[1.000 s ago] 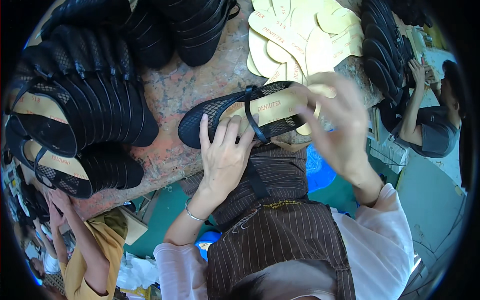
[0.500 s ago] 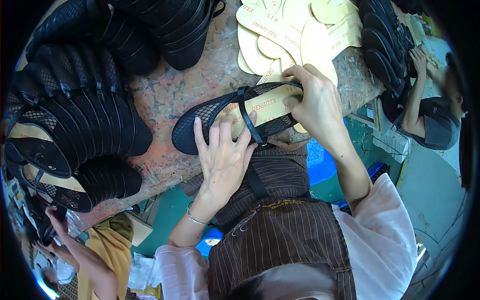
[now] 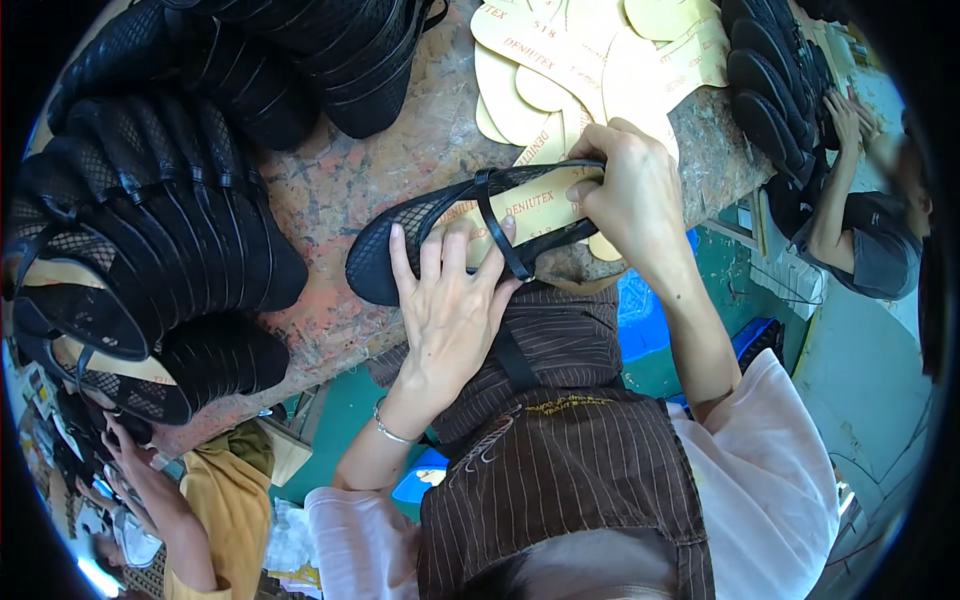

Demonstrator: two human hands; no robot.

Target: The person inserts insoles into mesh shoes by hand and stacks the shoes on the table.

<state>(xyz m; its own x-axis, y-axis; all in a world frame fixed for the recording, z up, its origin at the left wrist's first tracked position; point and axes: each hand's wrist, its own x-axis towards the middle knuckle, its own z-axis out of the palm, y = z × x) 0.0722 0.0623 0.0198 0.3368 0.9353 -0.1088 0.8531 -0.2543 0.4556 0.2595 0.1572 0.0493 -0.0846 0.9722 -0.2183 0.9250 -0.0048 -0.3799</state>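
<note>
A black mesh shoe (image 3: 375, 255) with a thin buckled strap lies sideways near the table's front edge, toe to the left. Inside it is a pale yellow insole (image 3: 535, 205) with red print. My left hand (image 3: 445, 290) grips the shoe's front half, its fingers over the mesh and insole and its thumb by the strap buckle. At the heel end my right hand (image 3: 630, 190) is closed, pinching the back rim with the thumb inside over the insole. What lies under the right fingers is partly hidden.
Loose pale insoles (image 3: 560, 60) are heaped behind the shoe. Rows of black mesh shoes (image 3: 190, 220) fill the table's left side, and more black shoes (image 3: 765, 100) stand at the right. Two other people work nearby, one lower left (image 3: 225, 500), one far right (image 3: 850, 230).
My right hand stays at the heel, its fingers slightly more curled over the rim. The shoe's heel-side edge has shifted a little. The left hand has barely moved.
</note>
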